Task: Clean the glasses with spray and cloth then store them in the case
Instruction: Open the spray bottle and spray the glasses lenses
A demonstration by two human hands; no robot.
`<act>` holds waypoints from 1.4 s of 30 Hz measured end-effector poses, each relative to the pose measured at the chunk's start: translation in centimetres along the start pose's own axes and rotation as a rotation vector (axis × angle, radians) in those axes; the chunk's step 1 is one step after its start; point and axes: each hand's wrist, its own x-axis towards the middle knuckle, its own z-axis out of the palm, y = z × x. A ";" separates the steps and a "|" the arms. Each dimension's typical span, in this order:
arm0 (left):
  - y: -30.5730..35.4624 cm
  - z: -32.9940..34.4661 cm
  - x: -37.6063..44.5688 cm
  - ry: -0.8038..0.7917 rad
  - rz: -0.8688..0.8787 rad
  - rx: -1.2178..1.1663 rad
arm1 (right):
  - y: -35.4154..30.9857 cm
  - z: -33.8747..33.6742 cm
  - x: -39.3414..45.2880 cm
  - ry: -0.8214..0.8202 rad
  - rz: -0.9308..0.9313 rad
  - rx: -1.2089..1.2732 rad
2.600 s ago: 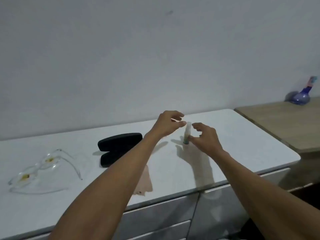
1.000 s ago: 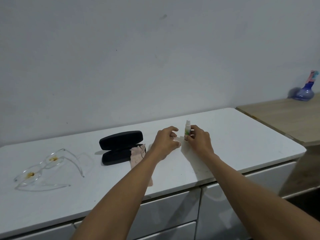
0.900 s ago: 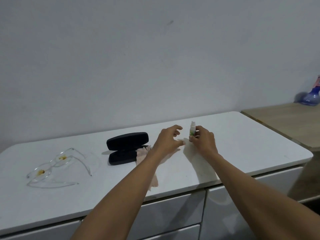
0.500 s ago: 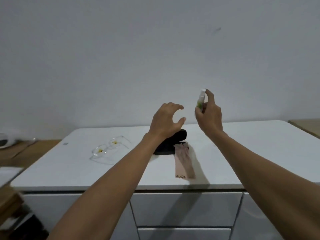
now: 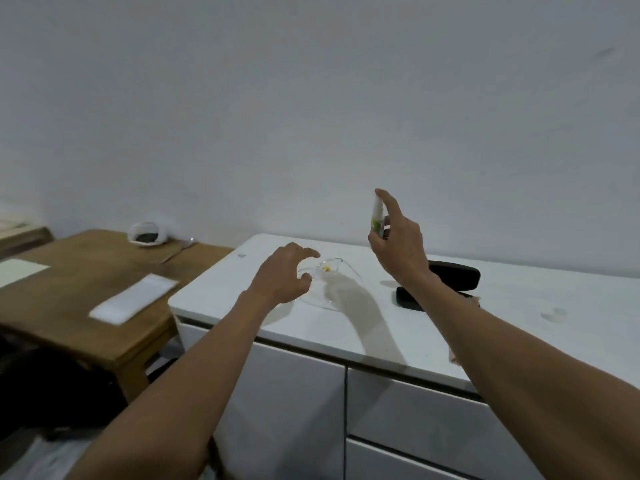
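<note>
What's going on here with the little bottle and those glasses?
A person is getting ready to clean a pair of clear glasses lying on a white cabinet top. The right hand holds a small spray bottle upright in the air, one finger on its top. The left hand reaches, open, toward the glasses and has not gripped them. A black case lies open behind the right forearm.

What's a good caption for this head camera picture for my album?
Right hand lifts a spray bottle while left hand reaches for clear glasses.
</note>
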 end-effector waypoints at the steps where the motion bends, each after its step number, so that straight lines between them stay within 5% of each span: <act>1: -0.8 0.1 -0.4 -0.041 -0.013 0.007 | -0.1 0.6 -0.1 -0.009 0.001 0.003; 5: -2.8 1.2 -1.2 -0.055 -0.041 0.051 | -0.6 2.3 -0.2 -0.045 0.004 0.020; 17: -2.9 4.5 -0.7 0.281 -0.062 0.068 | 1.6 1.4 0.3 -0.046 0.064 0.002; 32: -0.9 4.4 1.8 0.641 -0.504 -0.512 | 4.6 -0.5 -2.9 0.096 0.157 0.028; 42: -0.4 3.0 3.0 0.687 -0.527 -0.734 | 3.8 2.2 -5.1 -0.084 0.034 -0.035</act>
